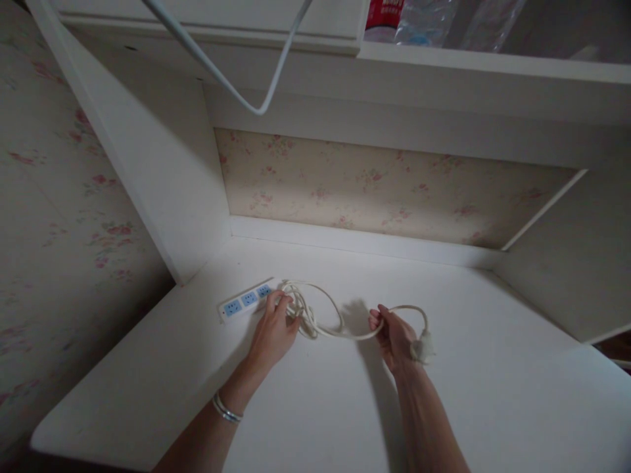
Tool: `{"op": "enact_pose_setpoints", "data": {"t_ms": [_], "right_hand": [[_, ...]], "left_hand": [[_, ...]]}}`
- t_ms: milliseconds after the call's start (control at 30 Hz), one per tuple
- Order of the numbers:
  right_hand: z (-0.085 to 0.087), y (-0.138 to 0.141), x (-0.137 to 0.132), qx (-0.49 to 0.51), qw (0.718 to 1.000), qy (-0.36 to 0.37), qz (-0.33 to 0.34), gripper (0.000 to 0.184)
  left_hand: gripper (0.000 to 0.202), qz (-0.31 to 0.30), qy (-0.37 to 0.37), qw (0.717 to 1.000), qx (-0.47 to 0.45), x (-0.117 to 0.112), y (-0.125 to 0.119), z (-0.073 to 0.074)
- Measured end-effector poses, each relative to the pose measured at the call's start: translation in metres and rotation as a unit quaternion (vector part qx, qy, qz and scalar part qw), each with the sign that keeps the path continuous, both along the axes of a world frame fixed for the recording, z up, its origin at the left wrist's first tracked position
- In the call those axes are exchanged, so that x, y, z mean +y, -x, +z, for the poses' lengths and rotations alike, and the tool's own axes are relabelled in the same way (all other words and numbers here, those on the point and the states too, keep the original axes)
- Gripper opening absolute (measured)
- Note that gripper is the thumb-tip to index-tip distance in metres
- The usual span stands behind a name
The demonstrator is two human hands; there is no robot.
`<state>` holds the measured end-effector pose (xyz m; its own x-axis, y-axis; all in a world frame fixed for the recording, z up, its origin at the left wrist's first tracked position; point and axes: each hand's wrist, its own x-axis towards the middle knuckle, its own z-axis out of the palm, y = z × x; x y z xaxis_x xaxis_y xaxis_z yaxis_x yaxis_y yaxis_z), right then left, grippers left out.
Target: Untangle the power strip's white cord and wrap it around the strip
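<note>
A white power strip [248,299] with blue socket faces lies on the white desk, left of centre. Its off-white cord [306,315] is bunched in loose loops at the strip's right end. My left hand [275,328] is closed on those loops, fingertips bent into the coil. To the right, my right hand [393,335] pinches the cord farther along, slightly above the desk. From there the cord arcs over to its plug [422,347], which hangs beside my right wrist. Between my hands the cord sags in a shallow curve.
The white desk [315,407] has a side panel [162,151] on the left and another on the right. Overhead, a shelf [493,66] holds a red-labelled bottle [384,16] and clear plastic bottles. A pale bent rod or cable [256,108] hangs in front. Flowered wallpaper covers the back.
</note>
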<state>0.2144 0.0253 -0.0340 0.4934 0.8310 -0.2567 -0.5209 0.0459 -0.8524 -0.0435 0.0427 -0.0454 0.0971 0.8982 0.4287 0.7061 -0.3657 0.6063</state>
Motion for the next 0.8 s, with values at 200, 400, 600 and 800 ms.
{"op": "enact_pose_setpoints", "data": {"t_ms": [200,400,600,800], "right_hand": [[-0.004,0.007,0.0,-0.062,0.998,-0.003,0.03,0.023],[0.001,0.018,-0.003,-0.165,0.986,-0.012,0.024,0.043],[-0.011,0.013,-0.001,-0.415,0.905,0.087,0.01,0.05],[-0.015,0.013,0.002,-0.472,0.88,0.034,-0.047,0.042]], "left_hand": [[0.014,0.001,0.007,1.0,0.002,-0.001,-0.001,0.003],[0.013,-0.062,0.011,0.998,0.012,-0.002,-0.002,0.004],[0.017,-0.103,0.024,0.994,-0.015,-0.005,-0.003,0.008],[0.026,-0.147,0.034,0.988,0.031,-0.01,-0.005,0.005]]}}
